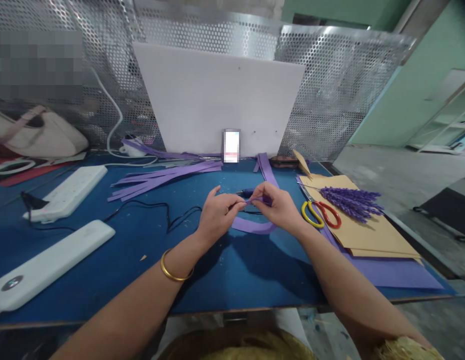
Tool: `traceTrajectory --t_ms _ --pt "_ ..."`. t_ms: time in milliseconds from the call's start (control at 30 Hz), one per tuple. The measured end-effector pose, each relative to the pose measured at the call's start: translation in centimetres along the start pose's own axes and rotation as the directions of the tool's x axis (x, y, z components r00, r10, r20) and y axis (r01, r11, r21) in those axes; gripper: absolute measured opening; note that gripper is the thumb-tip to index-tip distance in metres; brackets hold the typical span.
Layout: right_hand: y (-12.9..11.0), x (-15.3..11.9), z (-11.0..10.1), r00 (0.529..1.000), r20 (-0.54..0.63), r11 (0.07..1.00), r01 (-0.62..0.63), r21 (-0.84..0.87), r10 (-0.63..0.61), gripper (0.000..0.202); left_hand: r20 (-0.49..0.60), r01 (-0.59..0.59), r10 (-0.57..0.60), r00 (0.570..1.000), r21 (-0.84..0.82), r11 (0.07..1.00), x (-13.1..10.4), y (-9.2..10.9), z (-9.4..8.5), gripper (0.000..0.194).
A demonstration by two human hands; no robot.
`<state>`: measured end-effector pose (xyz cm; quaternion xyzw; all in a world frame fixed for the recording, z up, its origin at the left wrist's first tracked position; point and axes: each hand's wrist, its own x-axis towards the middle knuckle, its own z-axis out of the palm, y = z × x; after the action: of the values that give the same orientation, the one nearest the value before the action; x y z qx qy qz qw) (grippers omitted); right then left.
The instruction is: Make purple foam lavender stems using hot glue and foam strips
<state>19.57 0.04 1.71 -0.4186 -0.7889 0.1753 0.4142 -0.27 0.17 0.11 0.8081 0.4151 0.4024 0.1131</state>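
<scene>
Above the middle of the blue table (pixel 224 272), both my hands are closed on one narrow purple paper strip (pixel 255 228). My left hand (pixel 217 212) pinches it between thumb and fingers. Close beside it, my right hand (pixel 280 206) grips the same strip, which bunches at the fingers. Below the hands the strip's loose part hangs in a curve. Just behind the fingertips lies a dark blue tool (pixel 248 192) with a thin dark tip, partly hidden by my right hand. Another purple strip (pixel 267 169) runs back toward the white board.
Purple strips (pixel 164 180) lie at the back left. A white power strip (pixel 69 192), black cable (pixel 167 215) and long white device (pixel 54 265) occupy the left. Scissors (pixel 320 214) and purple flower sprigs (pixel 350 201) rest on tan sheets (pixel 382 239) at right. A phone (pixel 231 146) leans on the white board (pixel 220 95).
</scene>
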Motion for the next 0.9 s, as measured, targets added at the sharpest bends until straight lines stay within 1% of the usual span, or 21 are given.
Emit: traceTrajectory --t_ms 67,167,233,300,433,533,567,600,633,667,700,733,767,800,833,867,900 --pt "0.0 -0.1 0.3 1.000 0.005 1.000 0.006 0.008 -0.006 0.007 0.002 0.001 -0.001 1.000 0.011 1.000 0.0 0.1 0.0 0.017" --pt "-0.1 -0.1 0.7 1.000 0.011 1.000 0.007 0.015 -0.007 0.005 0.014 -0.029 0.029 0.999 0.044 0.999 0.0 0.3 0.0 0.020" --pt "-0.1 -0.1 0.7 1.000 -0.004 1.000 -0.007 0.023 0.007 0.004 -0.009 -0.035 0.035 0.999 0.058 0.998 -0.1 0.4 0.0 0.023" --pt "0.1 0.1 0.1 0.999 -0.044 0.999 -0.029 0.044 0.031 0.005 -0.034 -0.011 0.012 0.999 0.040 0.999 0.0 0.4 -0.1 0.025" --pt "1.0 0.7 -1.6 0.983 -0.151 0.989 -0.086 0.117 0.104 0.008 -0.047 0.103 -0.106 0.993 -0.049 0.993 0.6 -0.4 -0.8 0.023" --pt "1.5 1.1 -2.5 0.964 -0.203 0.972 -0.131 0.194 0.171 0.012 -0.107 0.229 -0.246 0.963 -0.154 0.961 1.1 -1.2 -1.4 0.021" --pt "1.6 1.2 -2.6 0.957 -0.215 0.962 -0.143 0.233 0.194 0.014 -0.135 0.275 -0.307 0.942 -0.212 0.938 1.2 -1.4 -1.5 0.021" --pt "1.5 1.3 -2.6 0.949 -0.224 0.948 -0.154 0.279 0.220 0.016 -0.173 0.318 -0.376 0.910 -0.289 0.903 1.3 -1.5 -1.6 0.021" --pt "1.4 1.4 -2.5 0.941 -0.231 0.929 -0.164 0.333 0.248 0.017 -0.214 0.348 -0.449 0.867 -0.385 0.855 1.3 -1.6 -1.5 0.024" --pt "1.2 1.4 -2.3 0.931 -0.234 0.904 -0.172 0.392 0.279 0.019 -0.253 0.356 -0.522 0.815 -0.492 0.794 1.3 -1.6 -1.4 0.027" --pt "1.0 1.4 -2.0 0.921 -0.232 0.872 -0.183 0.453 0.313 0.022 -0.276 0.341 -0.583 0.764 -0.594 0.728 1.3 -1.4 -1.2 0.030" --pt "0.7 1.4 -1.5 0.910 -0.223 0.836 -0.196 0.513 0.350 0.024 -0.266 0.315 -0.623 0.735 -0.680 0.662 1.2 -1.2 -0.9 0.033" --pt "0.5 1.3 -1.0 0.899 -0.207 0.797 -0.212 0.566 0.386 0.027 -0.223 0.301 -0.632 0.742 -0.732 0.611 1.1 -1.0 -0.6 0.034" --pt "0.3 1.2 -0.4 0.890 -0.184 0.758 -0.230 0.610 0.418 0.030 -0.148 0.313 -0.615 0.774 -0.756 0.575 1.0 -0.7 -0.3 0.033" --pt "0.0 1.1 0.2 0.883 -0.154 0.725 -0.253 0.641 0.444 0.032 -0.053 0.351 -0.594 0.803 -0.763 0.542 0.8 -0.4 0.0 0.034" --pt "-0.2 0.9 0.9 0.878 -0.126 0.701 -0.274 0.658 0.461 0.034 0.019 0.386 -0.584 0.811 -0.768 0.511 0.7 -0.1 0.3 0.034" --pt "-0.4 0.7 1.5 0.876 -0.102 0.689 -0.294 0.663 0.472 0.035 0.051 0.399 -0.588 0.807 -0.781 0.481 0.5 0.1 0.5 0.033"
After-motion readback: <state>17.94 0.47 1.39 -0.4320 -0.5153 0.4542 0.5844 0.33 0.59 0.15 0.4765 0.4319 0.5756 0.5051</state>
